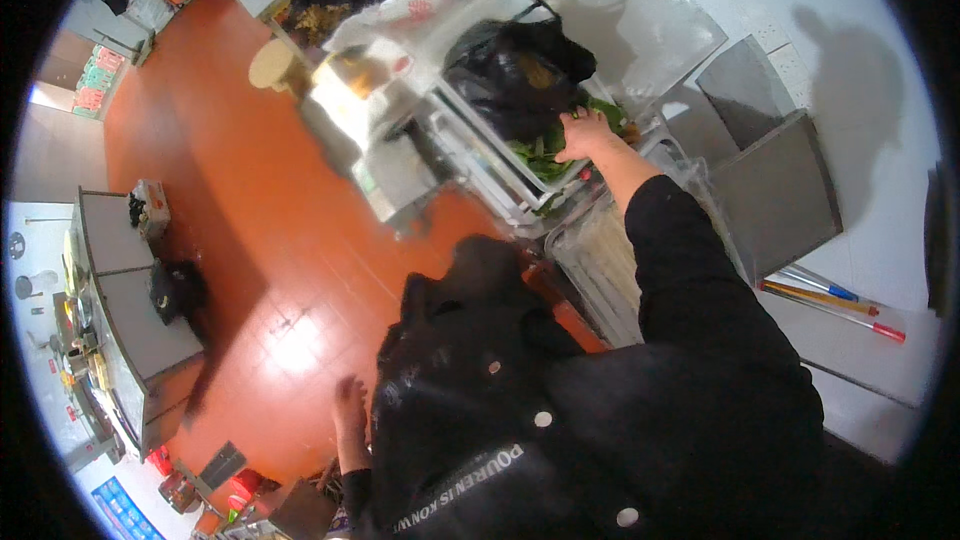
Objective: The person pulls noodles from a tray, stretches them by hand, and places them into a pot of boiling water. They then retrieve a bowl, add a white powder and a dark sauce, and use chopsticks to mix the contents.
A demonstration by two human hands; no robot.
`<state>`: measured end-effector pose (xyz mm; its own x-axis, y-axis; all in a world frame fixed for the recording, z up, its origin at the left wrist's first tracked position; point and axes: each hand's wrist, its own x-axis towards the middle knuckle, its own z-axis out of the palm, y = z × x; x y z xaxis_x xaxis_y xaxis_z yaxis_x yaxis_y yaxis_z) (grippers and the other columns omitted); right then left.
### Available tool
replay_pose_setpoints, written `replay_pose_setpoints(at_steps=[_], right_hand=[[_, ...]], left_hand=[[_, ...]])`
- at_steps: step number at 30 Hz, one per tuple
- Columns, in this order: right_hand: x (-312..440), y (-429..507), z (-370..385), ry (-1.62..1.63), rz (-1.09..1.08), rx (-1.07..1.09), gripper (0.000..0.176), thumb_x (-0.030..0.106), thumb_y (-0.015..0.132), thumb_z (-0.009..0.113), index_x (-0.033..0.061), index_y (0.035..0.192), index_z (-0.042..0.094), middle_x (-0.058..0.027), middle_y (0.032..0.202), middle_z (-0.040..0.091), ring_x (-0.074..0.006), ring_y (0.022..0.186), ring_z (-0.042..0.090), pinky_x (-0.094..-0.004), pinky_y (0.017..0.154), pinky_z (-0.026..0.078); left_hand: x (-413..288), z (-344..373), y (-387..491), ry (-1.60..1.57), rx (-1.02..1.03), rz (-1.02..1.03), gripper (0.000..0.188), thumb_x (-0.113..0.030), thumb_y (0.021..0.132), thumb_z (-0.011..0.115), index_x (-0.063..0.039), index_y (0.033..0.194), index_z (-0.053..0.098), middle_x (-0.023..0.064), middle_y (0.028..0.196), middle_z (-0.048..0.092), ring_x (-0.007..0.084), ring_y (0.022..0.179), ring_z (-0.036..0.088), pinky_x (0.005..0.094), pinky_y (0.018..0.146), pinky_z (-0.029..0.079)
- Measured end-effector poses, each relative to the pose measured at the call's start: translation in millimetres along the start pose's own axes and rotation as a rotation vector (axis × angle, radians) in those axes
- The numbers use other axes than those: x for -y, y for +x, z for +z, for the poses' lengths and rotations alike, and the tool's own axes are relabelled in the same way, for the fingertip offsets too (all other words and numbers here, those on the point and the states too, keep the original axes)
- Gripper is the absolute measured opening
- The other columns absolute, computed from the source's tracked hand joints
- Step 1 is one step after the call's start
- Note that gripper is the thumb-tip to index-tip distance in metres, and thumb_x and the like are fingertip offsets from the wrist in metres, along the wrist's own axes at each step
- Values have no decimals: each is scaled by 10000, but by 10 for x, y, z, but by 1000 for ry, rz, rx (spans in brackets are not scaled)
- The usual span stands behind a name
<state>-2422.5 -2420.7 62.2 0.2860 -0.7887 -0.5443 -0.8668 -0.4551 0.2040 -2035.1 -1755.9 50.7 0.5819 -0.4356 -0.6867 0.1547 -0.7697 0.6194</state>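
My right hand (586, 136) reaches forward onto green leafy vegetables (541, 157) in a white rectangular bin (491, 133). Its fingers are spread over the leaves; whether they grip any is hidden. A black plastic bag (510, 64) with its top bunched up sits on the same bin, just beyond the fingers. Low at my left side hangs my left hand (350, 401), over the floor, with loosely curled fingers and nothing seen in it.
Beside my right forearm lies a clear-covered tray (600, 262) with pale contents. Grey panels (776, 195) lean at the wall, near several coloured-handled rods (832, 300). White bags (405, 22) and a blurred white box (360, 101) stand beyond the bin. A counter (135, 300) runs along the left.
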Motion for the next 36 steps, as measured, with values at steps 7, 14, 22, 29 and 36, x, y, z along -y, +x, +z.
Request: replay_pose_setpoints(at_steps=[7,14,22,29,36], right_hand=[[-13,546,355,140,193,56,1075,512,858,801,111,1696,260,-206,1622,468,-393,1432,528,-517,1063,547],[-185,482,276,172,29,-35,334,190,966,616,45,1249,720,-189,1217,756,-370,1140,725,-507,929,598],[-586,381,-430,-80,-113,-199,212,163,948,620,80,1068,774,-159,1100,773,-365,1106,721,-532,911,582],[-921,200,-865,118,-174,-224,284,243,998,633,96,1201,767,-178,1173,757,-430,1101,695,-530,950,560],[-750,-521,-1454,646,-237,38,353,297,1036,672,91,1314,743,-98,1160,772,-216,1028,693,-376,934,542]], left_hand=[[-398,134,161,45,151,47,264,-126,1055,648,6,1282,675,134,1178,749,236,1112,697,352,1028,534],[311,-44,190,412,19,107,301,-192,1030,676,25,1235,706,167,1168,766,245,1129,708,386,997,549],[821,148,209,451,97,-30,330,-232,1041,632,6,1252,721,209,1216,763,332,1155,715,425,1003,549],[594,173,218,306,32,-2,307,-243,1039,648,0,1210,727,198,1162,766,303,1110,720,419,957,558],[400,112,-124,254,8,91,306,-248,1036,647,-11,1219,710,180,1170,757,285,1055,722,420,911,568]])
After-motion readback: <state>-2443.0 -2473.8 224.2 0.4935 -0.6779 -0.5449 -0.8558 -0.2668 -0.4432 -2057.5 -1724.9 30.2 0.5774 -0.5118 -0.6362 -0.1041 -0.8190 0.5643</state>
